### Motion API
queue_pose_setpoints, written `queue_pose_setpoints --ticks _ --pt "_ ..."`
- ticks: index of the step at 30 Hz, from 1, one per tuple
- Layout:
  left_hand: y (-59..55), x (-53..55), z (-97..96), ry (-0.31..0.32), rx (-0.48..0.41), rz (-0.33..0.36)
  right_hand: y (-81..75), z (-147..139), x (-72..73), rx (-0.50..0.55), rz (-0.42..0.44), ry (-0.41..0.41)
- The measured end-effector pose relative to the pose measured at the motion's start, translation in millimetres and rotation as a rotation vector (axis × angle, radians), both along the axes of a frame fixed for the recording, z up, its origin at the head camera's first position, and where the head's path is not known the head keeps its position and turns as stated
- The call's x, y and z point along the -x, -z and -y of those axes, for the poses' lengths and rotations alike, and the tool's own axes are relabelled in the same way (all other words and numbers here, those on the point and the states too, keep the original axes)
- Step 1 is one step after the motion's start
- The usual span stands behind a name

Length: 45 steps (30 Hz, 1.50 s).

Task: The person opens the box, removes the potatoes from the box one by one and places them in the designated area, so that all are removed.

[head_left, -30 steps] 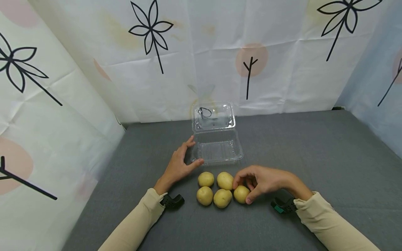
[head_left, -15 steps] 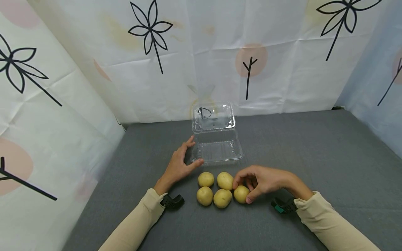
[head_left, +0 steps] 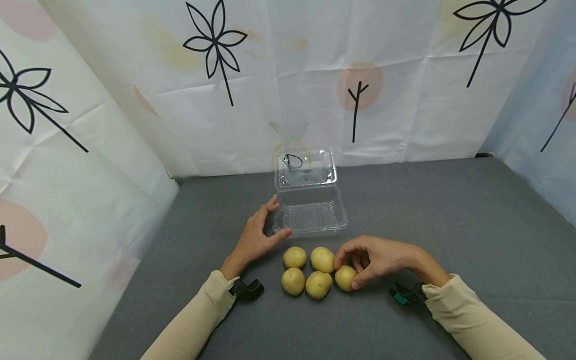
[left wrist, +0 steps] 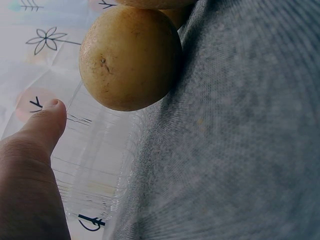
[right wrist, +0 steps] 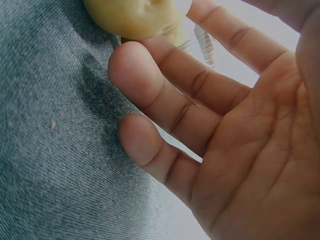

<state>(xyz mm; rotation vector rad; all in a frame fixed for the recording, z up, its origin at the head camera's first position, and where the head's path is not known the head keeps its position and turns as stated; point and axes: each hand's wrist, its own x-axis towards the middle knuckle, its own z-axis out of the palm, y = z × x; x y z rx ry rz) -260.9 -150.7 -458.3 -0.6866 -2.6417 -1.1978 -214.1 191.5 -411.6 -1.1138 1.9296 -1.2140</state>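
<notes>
Several yellow potatoes lie in two rows on the grey cloth; one potato [head_left: 294, 281] is at the near left of the group. My right hand [head_left: 377, 257] pinches the rightmost potato [head_left: 345, 278] between thumb and fingers, and that potato [right wrist: 137, 17] shows at the top of the right wrist view. Behind the potatoes stands a clear plastic clamshell box [head_left: 310, 231] with its lid raised. My left hand [head_left: 255, 240] is at the box's left side, fingers and thumb spread; whether it touches the box I cannot tell. In the left wrist view its thumb [left wrist: 42, 130] points toward the box.
Grey cloth [head_left: 427, 210] covers the table. White printed fabric [head_left: 252, 130] hangs behind the box and along both sides. The raised lid [head_left: 306, 167] stands close to the back fabric. Dark wristbands [head_left: 246, 290] sit on both wrists.
</notes>
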Motion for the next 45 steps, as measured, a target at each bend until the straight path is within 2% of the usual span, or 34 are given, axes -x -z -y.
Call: queue_pose_setpoints --ticks 6,15,34,40,45 --pt "0.1 -0.2 -0.1 0.001 0.004 -0.007 -2.5 -1 -0.2 0.009 -0.017 0.013" --pt "-1.1 -1.3 -0.3 0.001 0.002 -0.005 -8.4 -5 0.0 0.01 -0.102 0.082" --pt "-0.4 -0.9 -0.8 0.002 0.006 -0.001 -8.1 -7 2.4 0.034 -0.164 0.108" --pt "0.1 -1.0 -0.7 0.008 0.001 -0.011 -10.5 -9 2.0 0.05 -0.224 0.164" --pt "1.4 0.1 -0.4 0.002 0.004 -0.015 -13.1 -11 2.4 0.065 -0.292 0.258"
